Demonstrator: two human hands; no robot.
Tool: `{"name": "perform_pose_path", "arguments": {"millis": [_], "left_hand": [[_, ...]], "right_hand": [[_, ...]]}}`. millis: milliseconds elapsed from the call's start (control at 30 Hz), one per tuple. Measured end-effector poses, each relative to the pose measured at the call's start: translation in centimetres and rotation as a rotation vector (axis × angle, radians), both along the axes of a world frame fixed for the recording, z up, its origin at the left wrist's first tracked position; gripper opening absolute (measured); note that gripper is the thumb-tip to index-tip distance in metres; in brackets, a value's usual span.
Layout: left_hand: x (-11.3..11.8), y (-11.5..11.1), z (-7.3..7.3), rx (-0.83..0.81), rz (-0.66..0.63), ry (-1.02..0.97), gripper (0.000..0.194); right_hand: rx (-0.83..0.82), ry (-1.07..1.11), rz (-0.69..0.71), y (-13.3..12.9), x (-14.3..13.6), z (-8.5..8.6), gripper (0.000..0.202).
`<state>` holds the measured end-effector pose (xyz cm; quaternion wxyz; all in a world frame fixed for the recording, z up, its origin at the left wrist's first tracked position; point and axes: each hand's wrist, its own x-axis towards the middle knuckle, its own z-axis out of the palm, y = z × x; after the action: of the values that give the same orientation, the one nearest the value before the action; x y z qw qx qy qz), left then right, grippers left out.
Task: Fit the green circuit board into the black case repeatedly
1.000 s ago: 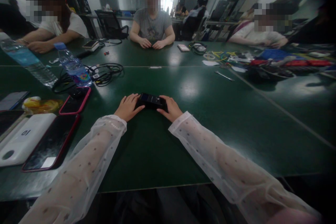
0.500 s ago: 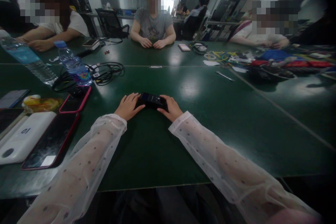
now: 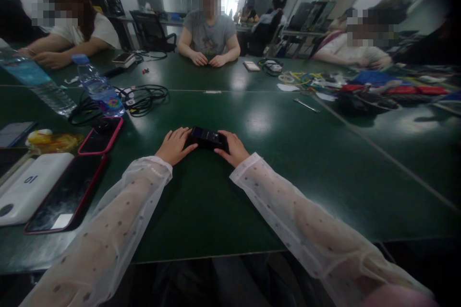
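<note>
A small black box-shaped device with a dark screen showing faint light marks sits low over the green table, between my two hands. My left hand grips its left end, thumb along the near side and fingers at the far side. At the opposite end, my right hand holds the device the same way, its thumb on the near edge. The exact kind of device cannot be made out. Sheer white sleeves with dark stars cover both my forearms.
Left of me lie a red-edged phone, a white power bank and a pink-cased phone. Behind them stand water bottles and coiled black cables. A metal wrench and a cluttered pile lie right. Several people sit around.
The whole view has shifted slightly, with things at the left moving a little further left. Both my hands keep their hold on the black device.
</note>
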<state>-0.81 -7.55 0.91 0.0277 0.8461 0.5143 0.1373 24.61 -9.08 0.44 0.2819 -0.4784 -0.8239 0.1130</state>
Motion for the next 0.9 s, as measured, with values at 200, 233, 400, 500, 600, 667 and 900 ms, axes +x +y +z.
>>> {"name": "perform_pose_path", "arguments": {"millis": [200,233,400,500,600,667,900], "left_hand": [[-0.05,0.11,-0.07,-0.011,0.005,-0.003,0.065],[-0.06,0.13,-0.1,-0.013,0.007,-0.003,0.065],[-0.09,0.18,-0.19,-0.007,0.0,-0.011,0.064],[-0.08,0.13,-0.1,-0.014,-0.001,-0.004,0.065],[-0.02,0.09,-0.01,-0.016,0.0,0.003,0.065],[0.01,0.1,0.0,-0.013,0.003,0.005,0.064],[-0.04,0.14,-0.14,-0.007,-0.003,-0.004,0.064]], "right_hand": [[0.005,0.005,0.005,0.02,0.01,0.08,0.059],[0.004,0.005,0.008,0.01,0.02,0.1,0.06],[-0.002,0.004,0.008,-0.01,0.04,0.12,0.061],[-0.004,0.003,0.007,0.04,0.07,0.07,0.06],[-0.007,0.001,0.011,0.09,0.08,0.04,0.06],[-0.006,0.0,0.012,0.1,0.05,0.02,0.061],[0.001,0.008,0.01,0.08,0.03,-0.04,0.06]]}}
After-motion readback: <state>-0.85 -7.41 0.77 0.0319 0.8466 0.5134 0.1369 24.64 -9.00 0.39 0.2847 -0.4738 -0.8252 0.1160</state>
